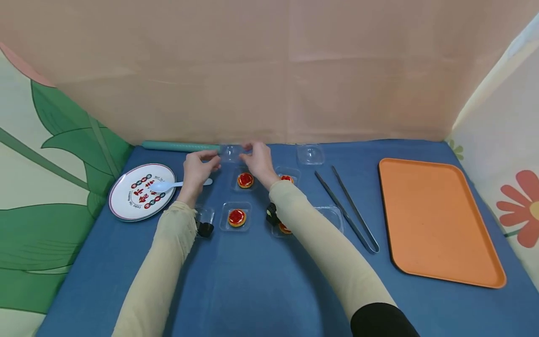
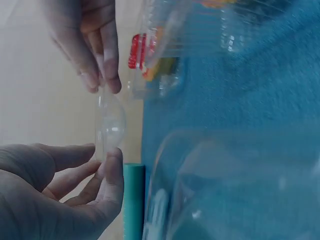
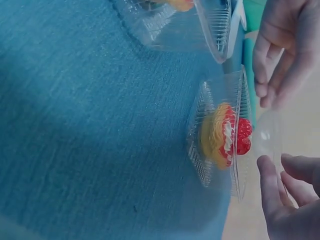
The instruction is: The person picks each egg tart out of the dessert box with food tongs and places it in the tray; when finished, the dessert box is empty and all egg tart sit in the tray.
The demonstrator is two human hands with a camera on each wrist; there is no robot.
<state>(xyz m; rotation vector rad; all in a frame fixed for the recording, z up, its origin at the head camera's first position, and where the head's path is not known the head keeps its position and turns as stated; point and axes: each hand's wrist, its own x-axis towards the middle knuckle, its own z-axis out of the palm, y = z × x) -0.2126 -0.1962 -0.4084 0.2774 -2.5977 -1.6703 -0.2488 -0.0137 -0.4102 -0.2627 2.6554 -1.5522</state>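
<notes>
Between my two hands a clear plastic lid [image 1: 230, 153] with a domed middle is held up, seen edge-on in both wrist views. My left hand [image 1: 198, 173] pinches one edge of it between thumb and fingers. The opposite edge is pinched by my right hand [image 1: 258, 164]. Just below the lid, a small tart [image 1: 245, 180] with red topping sits in a clear tray. A second tart [image 1: 237, 217] is in its tray nearer to me. Two more, a back tart [image 1: 286, 179] and a front tart [image 1: 284, 228], are partly hidden by my right arm.
A white plate [image 1: 122, 206] with a pale spoon [image 1: 162, 186] lies left. Black tongs [image 1: 343, 206] and an orange tray [image 1: 438, 220] lie right. Another clear lid [image 1: 310, 154] sits at the back, near the brown backdrop. A green roll [image 1: 177, 146] lies along the back edge.
</notes>
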